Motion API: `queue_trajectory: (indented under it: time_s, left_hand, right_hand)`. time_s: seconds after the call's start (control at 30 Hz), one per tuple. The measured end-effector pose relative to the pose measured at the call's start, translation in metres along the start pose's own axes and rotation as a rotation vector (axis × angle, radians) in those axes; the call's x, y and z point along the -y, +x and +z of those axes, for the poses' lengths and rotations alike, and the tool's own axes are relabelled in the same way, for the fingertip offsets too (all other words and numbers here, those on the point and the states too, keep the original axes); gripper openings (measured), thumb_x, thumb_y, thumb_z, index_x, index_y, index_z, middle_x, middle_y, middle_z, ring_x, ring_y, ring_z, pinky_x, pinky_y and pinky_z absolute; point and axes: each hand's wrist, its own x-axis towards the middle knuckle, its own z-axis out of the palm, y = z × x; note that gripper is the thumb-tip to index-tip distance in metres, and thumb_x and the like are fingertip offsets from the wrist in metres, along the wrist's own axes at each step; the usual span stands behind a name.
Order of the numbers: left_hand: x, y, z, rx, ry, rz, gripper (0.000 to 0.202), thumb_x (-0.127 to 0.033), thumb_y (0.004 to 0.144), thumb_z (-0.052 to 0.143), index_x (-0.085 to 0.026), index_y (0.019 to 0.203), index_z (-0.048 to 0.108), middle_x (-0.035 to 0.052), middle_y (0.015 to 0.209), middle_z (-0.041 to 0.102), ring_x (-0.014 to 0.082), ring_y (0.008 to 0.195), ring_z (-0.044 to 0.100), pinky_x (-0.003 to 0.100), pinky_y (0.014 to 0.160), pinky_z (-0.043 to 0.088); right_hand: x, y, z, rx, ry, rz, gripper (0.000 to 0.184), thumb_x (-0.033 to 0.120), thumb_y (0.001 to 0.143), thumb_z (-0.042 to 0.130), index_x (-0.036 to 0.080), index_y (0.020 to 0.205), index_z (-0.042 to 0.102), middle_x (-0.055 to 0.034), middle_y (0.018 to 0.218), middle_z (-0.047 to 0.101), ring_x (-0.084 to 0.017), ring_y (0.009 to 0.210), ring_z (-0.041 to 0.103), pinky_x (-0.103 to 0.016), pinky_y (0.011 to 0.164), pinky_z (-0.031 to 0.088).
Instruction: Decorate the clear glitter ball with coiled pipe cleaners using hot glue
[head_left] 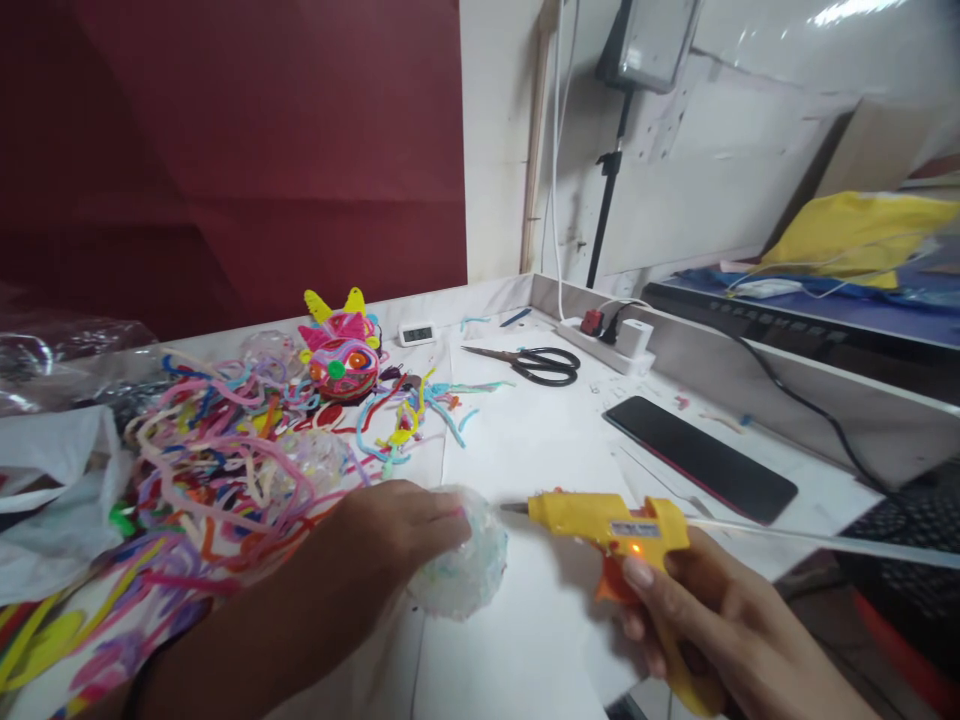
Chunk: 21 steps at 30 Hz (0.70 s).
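Two hands work over a white table (540, 440). The largest item on it is a tangle of coloured pipe cleaners (225, 460), on the left and spreading to the near edge.

The left hand (390, 530) is cupped over a clear bumpy ball (469, 570), which rests near the front of the table on bare white. Its grip is closed over the ball's top and left flank, leaving the right flank exposed.

The right hand (705, 620) has its grip wrapped round the handle of a yellow glue gun (600, 520). The nozzle is level, aimed at the exposed flank and just apart from it. An orange lamp on the gun body is lit (so I judge it hot).

A black phone (701, 457) lies to the right, with scissors (536, 362) beyond it and a small digital display (417, 333) at the back.

Risks, judged:
- The left fingertips sit near the nozzle line, so hot glue or the tip could burn them.
- The ball is round and held one-handed, so a push from the nozzle could roll it.
- Glue could drip onto the table.
- Stray pipe cleaners nearby could stick.

Writing: the gun's silver label is too blurred to read, the display digits are too small, and no brand is legible.
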Motion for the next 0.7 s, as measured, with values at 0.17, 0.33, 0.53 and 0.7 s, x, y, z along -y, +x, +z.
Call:
queue_trajectory:
  time_s: [0.17,0.33,0.53,0.7]
  left_hand:
    - [0.004,-0.004,0.006,-0.034,0.006,-0.008,0.029,-0.018,0.101,0.036,-0.022,0.11,0.064,0.0064,0.112,0.073,0.022,0.095,0.07,0.036,0.084,0.054]
    - [0.004,-0.001,0.006,-0.015,0.048,0.01,0.029,-0.015,0.099,0.037,-0.02,0.1,0.066,0.0061,0.1,0.075,0.0218,0.085,0.07,0.035,0.081,0.054]
    - [-0.001,0.006,-0.002,0.025,0.071,-0.005,0.028,-0.014,0.097,0.04,-0.02,0.093,0.067,0.0052,0.095,0.074,0.0191,0.085,0.069,0.029,0.081,0.053]
    - [-0.002,0.007,-0.005,0.093,0.075,-0.037,0.025,-0.013,0.096,0.043,-0.02,0.093,0.067,0.004,0.092,0.074,0.0179,0.087,0.068,0.027,0.083,0.051]
  right_hand:
    - [0.012,0.016,-0.015,0.209,-0.078,0.043,0.043,0.057,0.072,0.074,0.019,0.082,0.056,0.0056,0.058,0.055,-0.007,0.047,0.047,-0.019,0.046,0.037]
    - [0.016,0.03,-0.026,0.424,-0.256,0.008,0.041,0.059,0.076,0.067,0.019,0.079,0.055,0.0053,0.059,0.055,-0.004,0.04,0.041,-0.016,0.04,0.031]
    - [0.023,0.048,-0.029,0.369,-0.637,-0.159,0.032,0.052,0.079,0.061,0.021,0.078,0.056,0.0021,0.061,0.062,-0.007,0.042,0.043,-0.019,0.039,0.03]
    - [0.021,0.052,-0.031,0.128,-1.202,-0.678,0.021,0.04,0.085,0.059,0.022,0.088,0.066,-0.0039,0.071,0.065,-0.018,0.059,0.06,-0.028,0.054,0.043]
